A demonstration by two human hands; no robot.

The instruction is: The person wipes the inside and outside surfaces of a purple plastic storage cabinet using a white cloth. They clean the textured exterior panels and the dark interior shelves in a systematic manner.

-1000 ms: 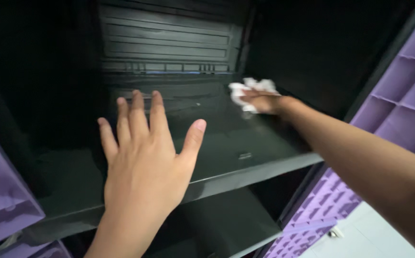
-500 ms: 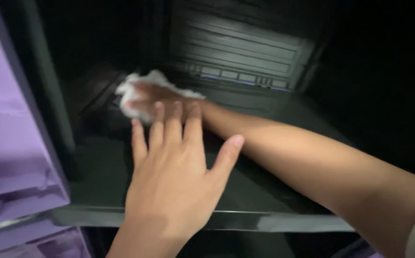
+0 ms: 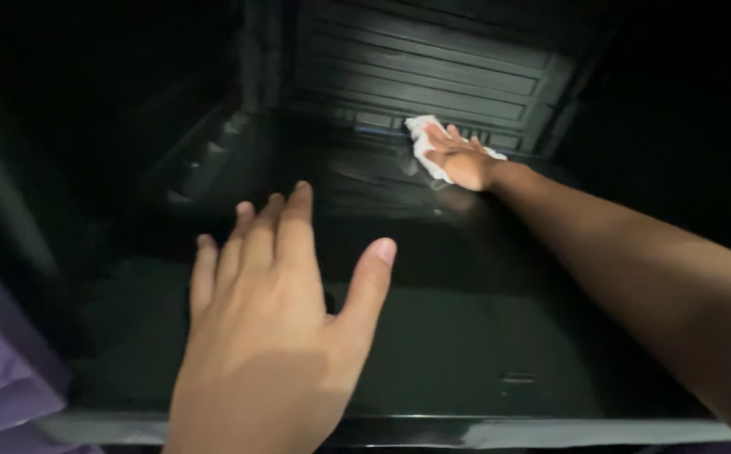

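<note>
My right hand (image 3: 465, 161) presses a crumpled white cloth (image 3: 423, 134) flat against the back of a dark plastic shelf (image 3: 466, 353), close to the ribbed rear wall (image 3: 416, 76) of the cabinet. The arm reaches in from the right. My left hand (image 3: 277, 328) is spread open, palm down, over the front part of the same shelf, holding nothing; whether it touches the surface I cannot tell.
The cabinet interior is dark, with a stepped left side wall (image 3: 206, 160). A purple door panel (image 3: 0, 370) shows at the lower left. The shelf's front lip (image 3: 483, 430) runs along the bottom.
My right hand swept the cloth from the back left of the shelf to the back centre-right. My left hand stayed spread over the front.
</note>
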